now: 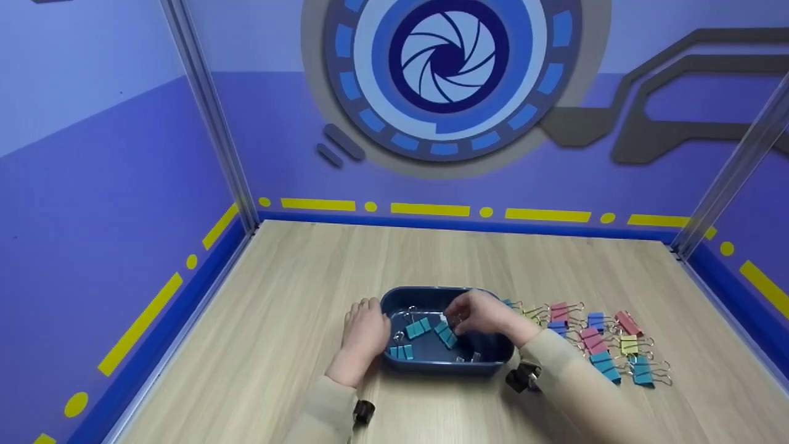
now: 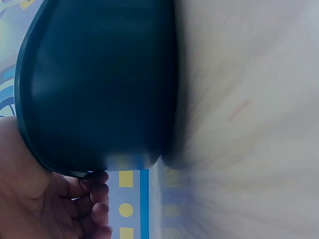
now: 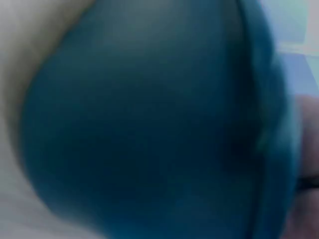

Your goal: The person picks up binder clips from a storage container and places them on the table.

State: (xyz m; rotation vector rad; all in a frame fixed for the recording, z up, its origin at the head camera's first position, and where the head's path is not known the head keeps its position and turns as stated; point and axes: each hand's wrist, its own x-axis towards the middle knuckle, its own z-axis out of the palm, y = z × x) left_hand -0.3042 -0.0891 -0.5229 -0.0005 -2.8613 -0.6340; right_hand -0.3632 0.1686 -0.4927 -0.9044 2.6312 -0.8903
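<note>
A dark blue plastic tub sits on the table with several teal binder clips inside, two of them a clip and a clip on the left. My left hand holds the tub's left rim; in the left wrist view its curled fingers lie against the tub wall. Reaching in over the right side, my right hand pinches a teal binder clip inside the tub. The tub's outer wall fills the blurred right wrist view and hides most of that hand.
Right of the tub lie several loose binder clips, among them a pink one, a yellow one and a teal one. Some are partly behind the right forearm. Blue-purple panels wall the wooden table at back and sides.
</note>
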